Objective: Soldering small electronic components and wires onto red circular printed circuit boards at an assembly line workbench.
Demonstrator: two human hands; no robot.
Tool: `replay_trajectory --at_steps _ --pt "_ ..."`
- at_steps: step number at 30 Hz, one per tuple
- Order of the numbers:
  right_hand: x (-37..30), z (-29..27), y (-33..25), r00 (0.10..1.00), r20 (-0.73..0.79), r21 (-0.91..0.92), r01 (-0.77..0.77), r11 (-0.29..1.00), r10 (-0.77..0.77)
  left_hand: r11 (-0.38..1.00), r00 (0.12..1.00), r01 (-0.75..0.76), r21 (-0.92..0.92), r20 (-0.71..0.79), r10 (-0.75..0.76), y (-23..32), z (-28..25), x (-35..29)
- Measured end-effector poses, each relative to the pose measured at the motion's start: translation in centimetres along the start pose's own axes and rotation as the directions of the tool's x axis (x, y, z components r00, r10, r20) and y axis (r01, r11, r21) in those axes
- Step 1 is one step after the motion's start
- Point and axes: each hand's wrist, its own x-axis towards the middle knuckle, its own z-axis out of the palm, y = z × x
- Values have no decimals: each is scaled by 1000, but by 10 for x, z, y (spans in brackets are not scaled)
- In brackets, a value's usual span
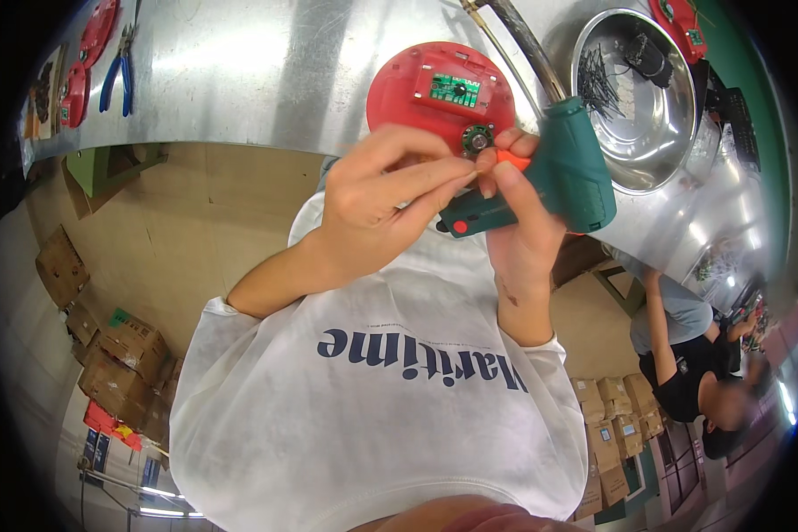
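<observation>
A dark green pistol-shaped tool (581, 168), which looks like a soldering gun with an orange trigger (512, 160) and long metal tubes (534, 53), is held before my chest at the bench edge. My right hand (525, 217) is closed around its grip, thumb and fingertips by the trigger. My left hand (386, 195) reaches in from the left, its fingertips pinched together against the right fingertips. What they pinch is too small to make out. Just beyond my hands lies a red round housing (395, 93) with a green circuit board (455, 89) and a small round metal-centred part (478, 139).
On the metal bench (230, 71), a steel bowl (634, 168) with black wires (598, 82) stands to the right. Blue-handled pliers (118, 75) and more red housings (97, 31) lie at the left. A seated co-worker (683, 355) is at the lower right; cardboard boxes (124, 363) are stacked lower left.
</observation>
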Motion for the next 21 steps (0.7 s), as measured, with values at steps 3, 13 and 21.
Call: replay_trajectory --at_steps 3,13,21 --pt "-1 -4 -4 1000 -21 25 17 1000 -17 985 985 173 28 -32 -172 -2 -2 5" --pt "-37 -57 -37 990 7 -428 -126 895 143 988 968 154 26 -204 -146 -27 14 19" --pt "-39 -66 -40 984 -1 -531 -153 833 180 985 962 174 20 -219 -165 -30 18 20"
